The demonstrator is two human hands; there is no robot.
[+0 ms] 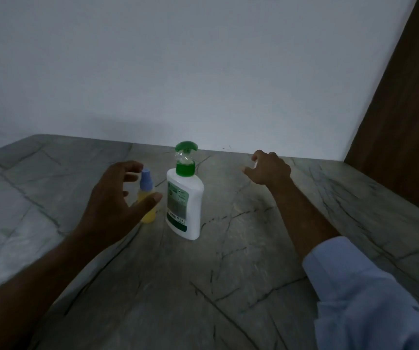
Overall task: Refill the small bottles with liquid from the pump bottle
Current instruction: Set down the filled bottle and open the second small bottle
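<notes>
Partly hidden: small bottle (pixel 146 195) behind left hand (pixel 117 200) thumb.

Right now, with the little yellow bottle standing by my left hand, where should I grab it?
Probably pinch the yellow body below the blue cap, coming from the left, where your left hand already curves around it. It stands upright, and the pump bottle crowds its right side.

small bottle (pixel 147 195) left of pump bottle (pixel 184 203) | both on table (pixel 228 274) | wall (pixel 178 72) behind
</notes>
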